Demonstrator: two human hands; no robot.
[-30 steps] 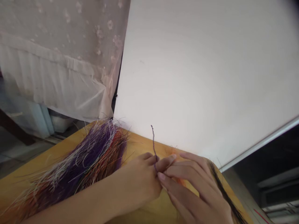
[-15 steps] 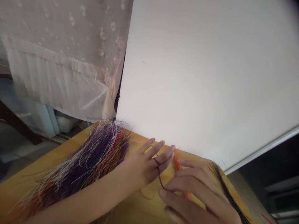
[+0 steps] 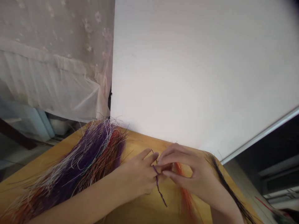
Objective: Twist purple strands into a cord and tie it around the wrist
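A thin purple twisted cord [image 3: 159, 190] is looped round a finger of my left hand [image 3: 137, 171], its loose tail hanging below toward the tabletop. The left fingers are bent, holding the cord, and one end of it sticks up above them. My right hand [image 3: 189, 168] meets the left fingertips with thumb and fingers pinched together. Whatever sits in that pinch is hidden. A bundle of orange fibres [image 3: 184, 189] lies behind and beneath the right hand.
A thick bundle of purple, white and orange strands [image 3: 88, 152] covers the left of the wooden table [image 3: 137, 138]. Dark fibres [image 3: 224, 180] lie along its right edge. A white panel [image 3: 198, 71] rises behind, beside a sheer curtain [image 3: 51, 65].
My right hand has let go of the cord's tail and moved up to the left fingertips. The tail now hangs free. The view has shifted slightly.
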